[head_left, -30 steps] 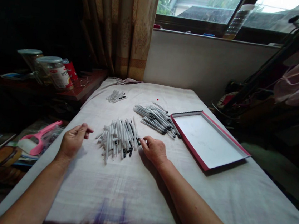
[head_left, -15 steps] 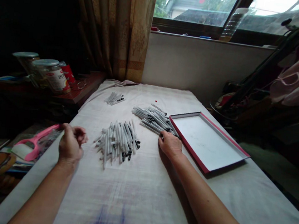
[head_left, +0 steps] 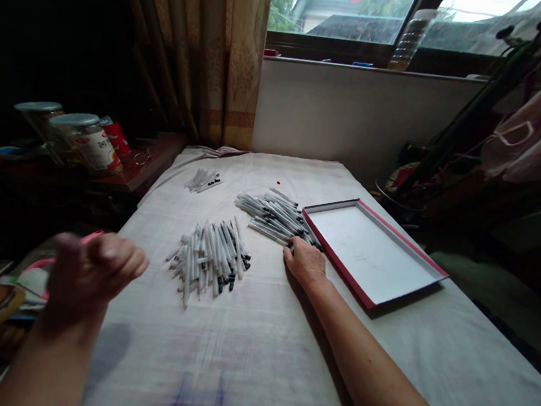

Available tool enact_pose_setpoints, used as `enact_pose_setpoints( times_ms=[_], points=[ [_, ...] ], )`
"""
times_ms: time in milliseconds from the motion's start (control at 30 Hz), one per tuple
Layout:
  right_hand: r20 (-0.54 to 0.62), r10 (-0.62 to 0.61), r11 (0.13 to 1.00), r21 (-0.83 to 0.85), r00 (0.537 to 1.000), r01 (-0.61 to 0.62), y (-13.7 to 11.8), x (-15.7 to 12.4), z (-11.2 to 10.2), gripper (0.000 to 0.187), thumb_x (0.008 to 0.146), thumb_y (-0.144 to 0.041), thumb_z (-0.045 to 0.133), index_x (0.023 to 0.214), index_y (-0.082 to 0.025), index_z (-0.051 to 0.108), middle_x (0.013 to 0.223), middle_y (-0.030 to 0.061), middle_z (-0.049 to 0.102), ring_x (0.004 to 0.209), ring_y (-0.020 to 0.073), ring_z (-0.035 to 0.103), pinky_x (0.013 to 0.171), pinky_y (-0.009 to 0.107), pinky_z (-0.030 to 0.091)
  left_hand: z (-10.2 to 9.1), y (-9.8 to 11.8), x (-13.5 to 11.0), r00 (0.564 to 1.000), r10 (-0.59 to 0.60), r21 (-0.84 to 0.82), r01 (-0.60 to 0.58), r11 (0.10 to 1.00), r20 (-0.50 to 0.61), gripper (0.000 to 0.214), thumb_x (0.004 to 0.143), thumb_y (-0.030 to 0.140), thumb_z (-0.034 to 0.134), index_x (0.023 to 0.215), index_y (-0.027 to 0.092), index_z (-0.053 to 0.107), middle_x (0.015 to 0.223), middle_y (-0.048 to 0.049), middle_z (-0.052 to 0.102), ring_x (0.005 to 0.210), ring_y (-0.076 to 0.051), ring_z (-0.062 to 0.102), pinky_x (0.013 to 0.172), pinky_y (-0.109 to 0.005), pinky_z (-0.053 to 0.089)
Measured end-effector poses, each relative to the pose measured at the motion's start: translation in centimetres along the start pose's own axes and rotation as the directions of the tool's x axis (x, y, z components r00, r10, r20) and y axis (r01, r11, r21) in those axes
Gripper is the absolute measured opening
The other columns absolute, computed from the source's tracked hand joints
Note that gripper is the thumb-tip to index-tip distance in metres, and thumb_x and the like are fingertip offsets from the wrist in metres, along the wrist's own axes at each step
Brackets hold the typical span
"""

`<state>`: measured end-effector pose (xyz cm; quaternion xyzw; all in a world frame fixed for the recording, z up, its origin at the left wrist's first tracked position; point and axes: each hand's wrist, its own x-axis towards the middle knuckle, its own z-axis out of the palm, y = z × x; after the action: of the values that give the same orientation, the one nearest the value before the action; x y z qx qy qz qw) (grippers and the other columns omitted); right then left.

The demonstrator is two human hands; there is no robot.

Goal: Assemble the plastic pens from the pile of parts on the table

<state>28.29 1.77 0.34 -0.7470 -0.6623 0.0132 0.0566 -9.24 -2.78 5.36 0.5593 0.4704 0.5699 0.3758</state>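
My left hand (head_left: pixel 97 268) is raised over the table's left edge, blurred, with its fingers curled in and the thumb apart; nothing shows in it. Across the table, my right hand (head_left: pixel 304 258) rests at the near right end of a pile of pens (head_left: pixel 274 213), its fingers closed about the black ends there, the fingertips partly hidden. The pens are whitish, with black ends. Between my hands lies a second, looser heap of pens (head_left: pixel 210 255), touched by neither hand. A small bunch of pens (head_left: pixel 202 181) lies farther back on the left.
Right of my right hand is a shallow white box lid (head_left: pixel 372 254) with red sides. A white cloth (head_left: pixel 253 357) covers the table. Jars (head_left: pixel 86 143) stand on a dark side table at left. A pink-handled lint roller (head_left: pixel 37 277) lies below the left edge, partly hidden by my hand.
My left hand has lifted and moved left and nearer to me, now covering much of the pink handle. My right hand stays at the pen pile; the view has shifted slightly.
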Motion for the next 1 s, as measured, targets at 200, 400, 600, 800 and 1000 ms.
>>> enact_pose_setpoints(
  times_ms=[200, 400, 600, 800, 1000],
  points=[
    [0.001, 0.001, 1.000, 0.029, 1.000, -0.001, 0.1, -0.3, 0.2, 0.024, 0.099, -0.033, 0.047, 0.107, -0.018, 0.064, 0.099, 0.0148, 0.075, 0.090, 0.0277, 0.072, 0.072, 0.033, 0.048, 5.7, -4.5, 1.7, 0.986, -0.073, 0.367, 0.124, 0.922, -0.150, 0.054, 0.065, 0.070, 0.064, 0.083, 0.019, 0.067, 0.062, -0.0002, 0.060, 0.057, -0.015, 0.055, 0.052, -0.026, 0.044],
    [-0.115, -0.080, 0.896, 0.427, 0.990, 0.122, -0.4, -1.8, 0.5, 0.016, 0.096, -0.027, 0.049, 0.099, -0.018, 0.062, 0.091, 0.0099, 0.075, 0.084, 0.0224, 0.070, 0.074, 0.030, 0.046, 5.7, -6.0, 0.1, 0.973, 0.132, 0.586, 0.006, 0.810, -0.191, 0.030, 0.081, 0.048, 0.061, 0.094, 0.023, 0.070, 0.083, -0.0037, 0.069, 0.073, -0.019, 0.061, 0.071, -0.030, 0.049],
    [-0.141, -0.257, 0.370, 0.899, 0.956, 0.232, -4.0, -4.1, 0.3, 0.011, 0.085, -0.030, 0.057, 0.080, -0.021, 0.058, 0.072, 0.0014, 0.068, 0.062, 0.0144, 0.060, 0.060, 0.026, 0.047, 6.9, -4.5, -1.5, 0.753, 0.582, 0.776, -0.552, 0.306, 0.307, 0.038, 0.091, 0.037, 0.060, 0.127, 0.024, 0.058, 0.132, -0.0143, 0.059, 0.123, -0.029, 0.056, 0.101, -0.043, 0.044],
    [-0.019, -0.289, 0.064, 0.997, 0.957, 0.039, -5.5, -4.3, 0.2, 0.020, 0.075, -0.040, 0.064, 0.077, -0.022, 0.056, 0.069, -0.0001, 0.067, 0.061, 0.0134, 0.060, 0.056, 0.025, 0.049, 7.1, -5.2, -3.1, 0.710, 0.488, 0.695, -0.672, 0.253, 0.509, 0.021, 0.098, 0.031, 0.049, 0.114, 0.022, 0.060, 0.093, -0.0048, 0.072, 0.084, -0.019, 0.067, 0.080, -0.032, 0.050],
    [0.063, -0.234, 0.052, 0.997, 0.970, -0.053, -5.3, -4.3, 0.5, 0.034, 0.073, -0.053, 0.068, 0.072, -0.019, 0.059, 0.065, 0.0005, 0.066, 0.054, 0.0110, 0.055, 0.054, 0.024, 0.048, 7.3, -5.6, -3.8, 0.681, 0.519, 0.689, -0.690, 0.222, 0.516, 0.020, 0.099, 0.031, 0.048, 0.109, 0.019, 0.060, 0.086, -0.0047, 0.071, 0.076, -0.019, 0.065, 0.071, -0.031, 0.049]
  ],
)
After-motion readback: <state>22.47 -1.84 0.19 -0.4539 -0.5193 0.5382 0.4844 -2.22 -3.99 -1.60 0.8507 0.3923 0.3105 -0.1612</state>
